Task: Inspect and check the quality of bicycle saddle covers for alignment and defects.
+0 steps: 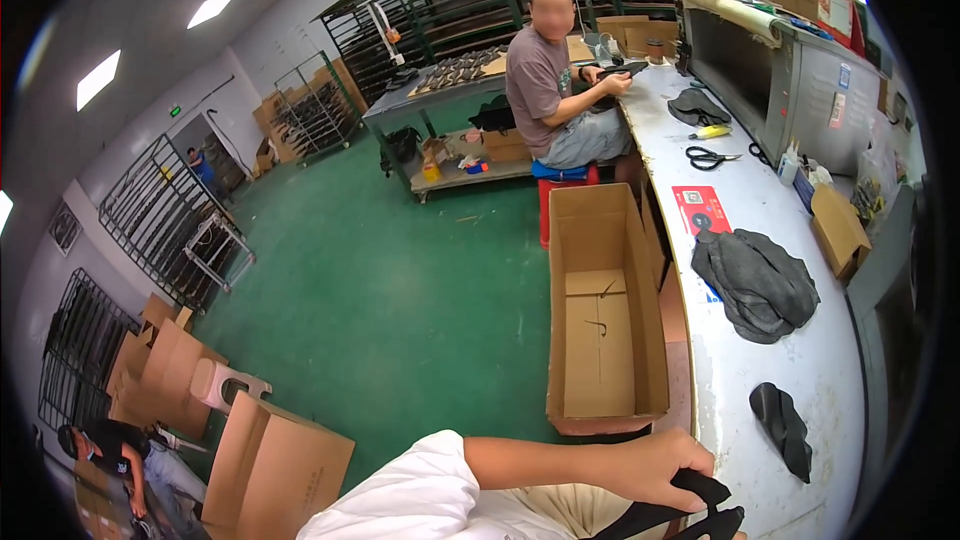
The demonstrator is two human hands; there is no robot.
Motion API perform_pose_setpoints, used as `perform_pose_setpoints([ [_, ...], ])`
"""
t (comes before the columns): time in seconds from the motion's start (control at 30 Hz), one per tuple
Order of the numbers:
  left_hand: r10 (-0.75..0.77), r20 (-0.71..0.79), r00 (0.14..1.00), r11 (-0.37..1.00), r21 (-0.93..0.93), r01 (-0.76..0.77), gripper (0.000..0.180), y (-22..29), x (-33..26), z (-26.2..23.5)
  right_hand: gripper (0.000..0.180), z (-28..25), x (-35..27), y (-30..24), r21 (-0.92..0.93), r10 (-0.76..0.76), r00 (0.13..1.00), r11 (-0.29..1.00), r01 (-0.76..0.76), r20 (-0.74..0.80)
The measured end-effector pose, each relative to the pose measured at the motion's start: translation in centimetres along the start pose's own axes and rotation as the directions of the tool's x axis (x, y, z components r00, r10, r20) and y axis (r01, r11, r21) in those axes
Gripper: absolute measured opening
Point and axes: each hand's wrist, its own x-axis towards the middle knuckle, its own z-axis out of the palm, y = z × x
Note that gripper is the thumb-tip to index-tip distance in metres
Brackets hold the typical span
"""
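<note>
In the head view, at 5 o'clock, your left hand (652,472) curls its grip round a black piece (704,486) near the surface (722,390); I can't make out your right hand. You seem mid-handling; the next move likely calls for steady hold.

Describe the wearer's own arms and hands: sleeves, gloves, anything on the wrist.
Left arm: loose, creased white sleeve, ending well short of the wrist. The left forearm is bare, with no watch, band or cable visible. The left hand is ungloved, no ring seen. The right side shows too little to describe.
</note>
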Motion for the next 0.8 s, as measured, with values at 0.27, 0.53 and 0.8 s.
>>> perform_pose_setpoints([
  [0.27,0.045,0.034,0.998,0.973,0.226,-0.051,0.029,1.8,-1.6,-0.3,0.031,0.5,0.1,-2.0,-0.113,0.071,0.995,0.992,-0.063,0.068],
  [0.53,0.149,0.029,0.988,0.926,0.346,-0.150,0.033,1.2,-1.7,0.1,0.031,0.6,-0.5,-1.9,-0.099,0.026,0.997,0.995,-0.018,0.074],
  [0.8,0.097,0.114,0.989,0.923,0.360,-0.132,0.032,1.1,-1.5,0.7,0.030,0.1,-0.5,-2.3,-0.162,0.020,0.997,0.987,-0.008,0.074],
])
